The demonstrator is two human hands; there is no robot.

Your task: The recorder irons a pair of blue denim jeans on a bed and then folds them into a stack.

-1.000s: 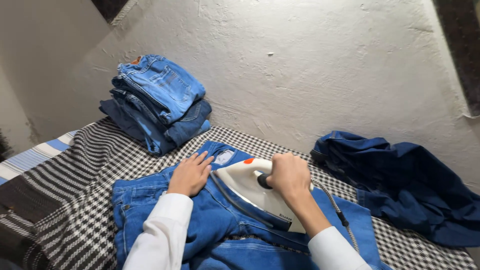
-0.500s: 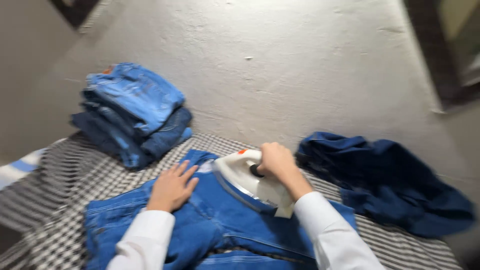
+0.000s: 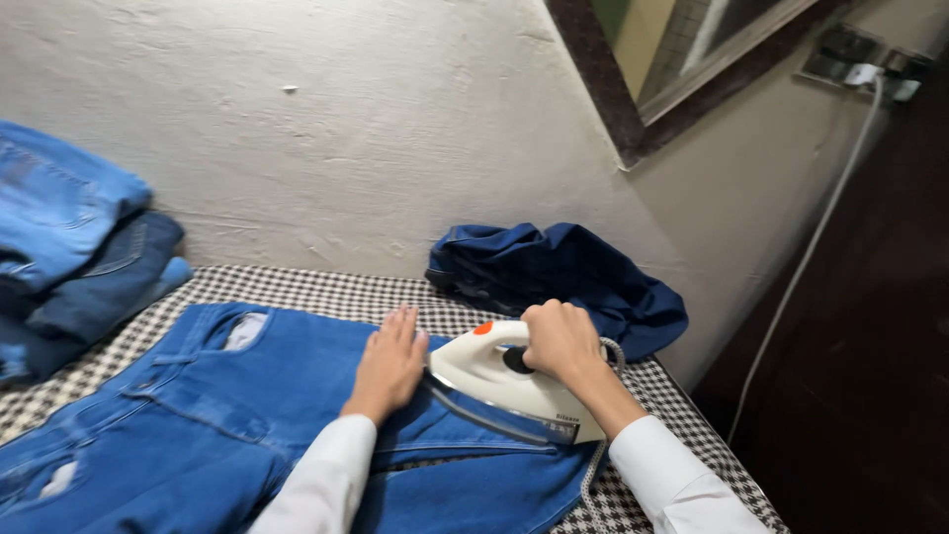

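Observation:
A pair of blue jeans (image 3: 208,415) lies spread flat on a black-and-white checked cloth (image 3: 326,293). My left hand (image 3: 388,362) presses flat on the jeans with its fingers together, just left of the iron. My right hand (image 3: 560,340) grips the dark handle of a white electric iron (image 3: 494,384) with an orange dial, which rests on the jeans near their right edge. Both my arms wear white sleeves.
A stack of folded jeans (image 3: 69,247) sits at the left edge. A crumpled dark blue garment (image 3: 563,272) lies at the back right against the white wall. A white cord (image 3: 806,257) runs down from a wall socket (image 3: 865,64). The surface ends at right.
The camera has swung right, so the folded stack has slid to the left edge. The iron and my right hand have moved toward the right side of the jeans; my left hand stays beside it.

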